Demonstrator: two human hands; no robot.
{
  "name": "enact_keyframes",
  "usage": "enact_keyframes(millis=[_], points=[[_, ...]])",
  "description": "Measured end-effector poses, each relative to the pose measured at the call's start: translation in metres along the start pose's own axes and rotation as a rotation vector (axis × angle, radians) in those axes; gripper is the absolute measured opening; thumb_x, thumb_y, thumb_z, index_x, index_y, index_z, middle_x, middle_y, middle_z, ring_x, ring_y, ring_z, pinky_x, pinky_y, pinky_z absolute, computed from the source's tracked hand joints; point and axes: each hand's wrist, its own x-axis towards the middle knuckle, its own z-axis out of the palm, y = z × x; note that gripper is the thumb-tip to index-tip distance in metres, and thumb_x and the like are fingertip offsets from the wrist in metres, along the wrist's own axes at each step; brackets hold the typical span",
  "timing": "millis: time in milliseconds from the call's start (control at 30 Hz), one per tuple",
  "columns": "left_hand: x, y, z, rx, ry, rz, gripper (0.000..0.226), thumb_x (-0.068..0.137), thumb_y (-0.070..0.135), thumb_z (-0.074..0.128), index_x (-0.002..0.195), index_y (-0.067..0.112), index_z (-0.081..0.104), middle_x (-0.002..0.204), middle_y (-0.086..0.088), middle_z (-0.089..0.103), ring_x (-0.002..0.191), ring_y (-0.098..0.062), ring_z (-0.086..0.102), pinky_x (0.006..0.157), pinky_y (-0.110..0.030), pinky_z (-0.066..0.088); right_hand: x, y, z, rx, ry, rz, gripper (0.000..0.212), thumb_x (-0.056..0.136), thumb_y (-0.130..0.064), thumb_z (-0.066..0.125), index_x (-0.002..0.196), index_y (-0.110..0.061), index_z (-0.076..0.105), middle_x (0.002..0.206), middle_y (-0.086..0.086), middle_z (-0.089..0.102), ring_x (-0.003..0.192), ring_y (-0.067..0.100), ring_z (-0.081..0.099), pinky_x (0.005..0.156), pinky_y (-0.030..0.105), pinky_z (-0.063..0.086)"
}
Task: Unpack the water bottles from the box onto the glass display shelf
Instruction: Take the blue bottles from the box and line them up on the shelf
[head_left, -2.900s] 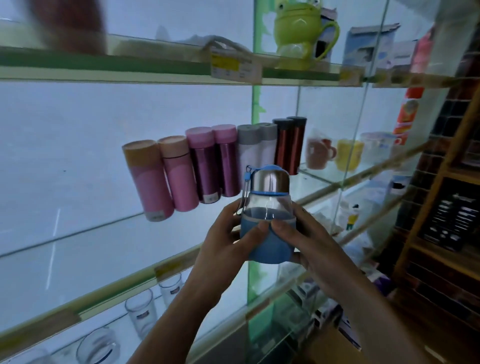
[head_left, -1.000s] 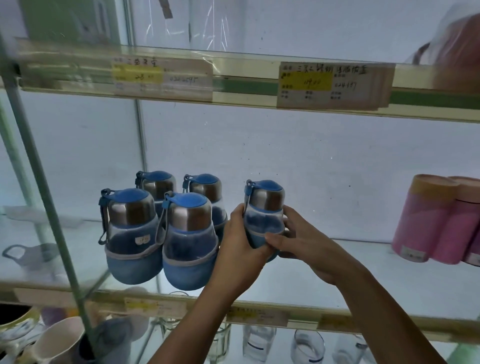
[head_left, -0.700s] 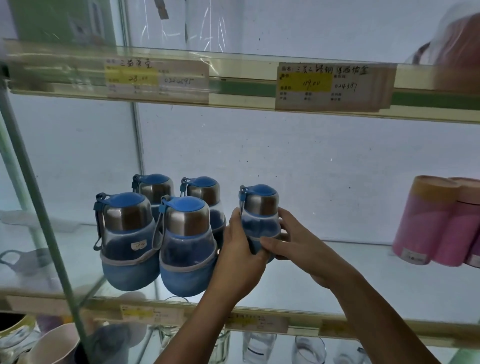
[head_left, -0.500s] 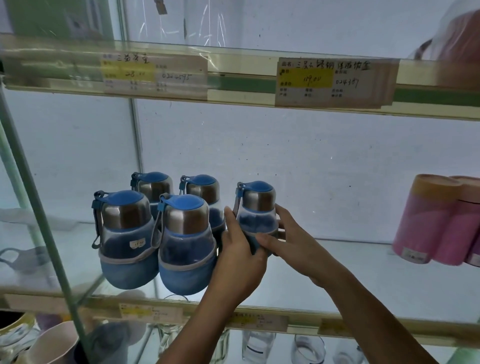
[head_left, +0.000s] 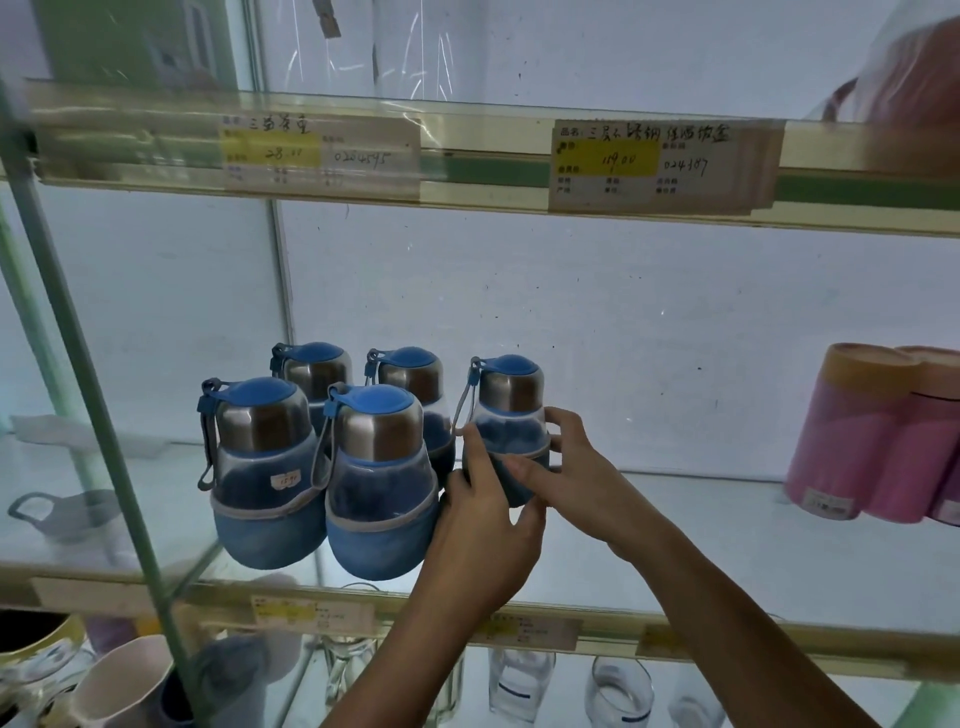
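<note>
A small blue water bottle (head_left: 508, 415) with a steel neck and blue lid stands on the glass shelf (head_left: 701, 540), at the right end of a group. My left hand (head_left: 485, 525) grips its left side and my right hand (head_left: 566, 473) grips its right side and front. Left of it stand several matching blue bottles: two in front (head_left: 265, 467) (head_left: 379, 478) and two behind (head_left: 314, 371) (head_left: 410, 374). The box is out of view.
Pink cylindrical flasks (head_left: 878, 436) stand at the shelf's right end. A green metal post (head_left: 88, 374) runs down the left side. Price labels (head_left: 644, 166) hang on the shelf above. Below are glass tumblers (head_left: 618, 691) and mugs (head_left: 119, 686).
I carried the bottle from the right part of the shelving to the blue group and lowered it onto the shelf beside them. Both hands still hold it.
</note>
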Motion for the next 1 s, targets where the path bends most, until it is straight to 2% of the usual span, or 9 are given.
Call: enact_keyframes(millis=[67, 133, 200, 300, 400, 567, 867, 933, 1000], points=[[-0.001, 0.000, 0.001, 0.017, 0.002, -0.008, 0.096, 0.100, 0.044, 0.055, 0.158, 0.029, -0.019, 0.167, -0.004, 0.018, 0.150, -0.021, 0.032, 0.116, -0.034, 0.034, -0.001, 0.001, 0.002, -0.006, 0.012, 0.004, 0.069, 0.100, -0.047, 0.060, 0.154, -0.032, 0.021, 0.154, 0.001, 0.050, 0.129, 0.022, 0.059, 0.087, 0.021, 0.052], [-0.003, 0.000, 0.002, 0.028, 0.004, -0.009, 0.095, 0.100, 0.044, 0.055, 0.158, 0.028, -0.019, 0.166, -0.005, 0.019, 0.149, -0.021, 0.032, 0.115, -0.034, 0.035, 0.000, 0.003, 0.004, -0.022, 0.031, 0.021, 0.071, 0.097, -0.053, 0.061, 0.153, -0.034, 0.023, 0.153, 0.004, 0.049, 0.129, 0.024, 0.059, 0.099, 0.033, 0.055], [-0.004, 0.001, 0.002, 0.032, -0.001, -0.011, 0.095, 0.100, 0.044, 0.055, 0.158, 0.027, -0.019, 0.166, -0.006, 0.019, 0.150, -0.022, 0.031, 0.116, -0.036, 0.034, 0.003, 0.005, 0.005, -0.043, 0.048, 0.047, 0.074, 0.094, -0.058, 0.063, 0.152, -0.034, 0.024, 0.152, 0.007, 0.049, 0.127, 0.026, 0.060, 0.102, 0.040, 0.056], [-0.004, 0.003, 0.001, 0.025, -0.012, -0.019, 0.096, 0.101, 0.044, 0.054, 0.158, 0.025, -0.021, 0.166, -0.007, 0.016, 0.151, -0.022, 0.027, 0.117, -0.035, 0.032, 0.007, 0.006, 0.006, -0.055, 0.051, 0.056, 0.076, 0.091, -0.060, 0.065, 0.151, -0.034, 0.026, 0.149, 0.008, 0.050, 0.122, 0.026, 0.062, 0.095, 0.035, 0.056], [-0.005, 0.006, -0.001, 0.028, 0.008, -0.019, 0.096, 0.101, 0.043, 0.054, 0.158, 0.024, -0.021, 0.166, -0.008, 0.014, 0.151, -0.022, 0.027, 0.117, -0.034, 0.032, 0.009, 0.007, 0.007, -0.080, 0.069, 0.042, 0.076, 0.090, -0.060, 0.066, 0.151, -0.034, 0.028, 0.149, 0.007, 0.051, 0.122, 0.026, 0.063, 0.095, 0.035, 0.057], [-0.010, 0.009, 0.000, 0.067, 0.036, -0.015, 0.093, 0.102, 0.042, 0.052, 0.158, 0.018, -0.019, 0.166, -0.004, 0.001, 0.153, -0.023, 0.023, 0.119, -0.033, 0.029, 0.009, 0.007, 0.007, -0.099, 0.060, 0.024, 0.074, 0.091, -0.061, 0.065, 0.150, -0.035, 0.029, 0.146, 0.004, 0.055, 0.118, 0.023, 0.065, 0.087, 0.028, 0.054], [-0.015, 0.010, 0.002, 0.080, 0.142, 0.073, 0.098, 0.099, 0.037, 0.059, 0.158, 0.027, -0.018, 0.155, 0.008, -0.001, 0.152, -0.019, 0.019, 0.117, -0.030, 0.030, -0.004, 0.002, -0.002, -0.043, 0.043, 0.030, 0.073, 0.097, -0.053, 0.063, 0.156, -0.034, 0.025, 0.148, 0.003, 0.056, 0.125, 0.022, 0.062, 0.102, 0.038, 0.054], [-0.016, 0.013, 0.004, 0.073, 0.166, 0.100, 0.097, 0.097, 0.034, 0.062, 0.159, 0.029, -0.013, 0.154, 0.006, 0.004, 0.150, -0.019, 0.019, 0.114, -0.029, 0.033, -0.010, 0.003, -0.007, -0.025, 0.051, 0.033, 0.070, 0.098, -0.051, 0.063, 0.156, -0.034, 0.028, 0.147, 0.003, 0.055, 0.124, 0.021, 0.062, 0.103, 0.040, 0.054], [-0.017, 0.016, 0.008, 0.075, 0.180, 0.130, 0.088, 0.097, 0.035, 0.062, 0.158, 0.029, 0.000, 0.153, 0.003, 0.012, 0.148, -0.018, 0.022, 0.109, -0.026, 0.034, -0.017, 0.002, -0.012, -0.013, 0.060, 0.033, 0.066, 0.099, -0.048, 0.062, 0.156, -0.033, 0.031, 0.147, 0.002, 0.054, 0.123, 0.019, 0.061, 0.100, 0.034, 0.054]])
